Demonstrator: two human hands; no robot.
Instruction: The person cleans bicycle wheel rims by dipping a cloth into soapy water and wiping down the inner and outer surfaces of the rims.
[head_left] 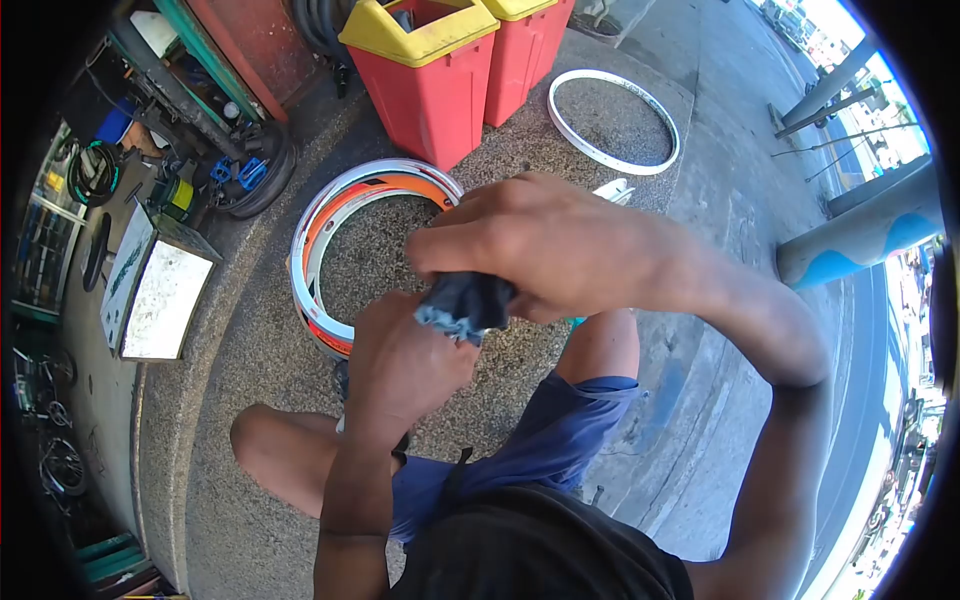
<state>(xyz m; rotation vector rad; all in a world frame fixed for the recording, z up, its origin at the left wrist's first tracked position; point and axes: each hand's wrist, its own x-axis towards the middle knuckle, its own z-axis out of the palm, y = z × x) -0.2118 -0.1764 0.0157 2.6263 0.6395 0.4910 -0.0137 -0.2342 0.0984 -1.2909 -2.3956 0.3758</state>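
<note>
A dark crumpled cloth [470,300] with a light blue frayed edge is bunched between my two hands above my lap. My right hand [560,240] is closed on it from above, fingers bent over its top. Lower and to the left, my left hand [408,362] makes a fist right against the cloth's lower edge; whatever its fingers hold is hidden. Just beyond the hands, several wheel rims [300,250], white and orange, lie stacked on the pebbled ground. A white piece [612,190] shows partly behind my right wrist.
Two red bins with yellow lids [420,90] stand ahead. A single white rim [613,165] lies at their right. To the left are a white box-like stand [165,300], a dark round base with blue tools [250,175], and a kerb. Pillars [860,245] line the road side.
</note>
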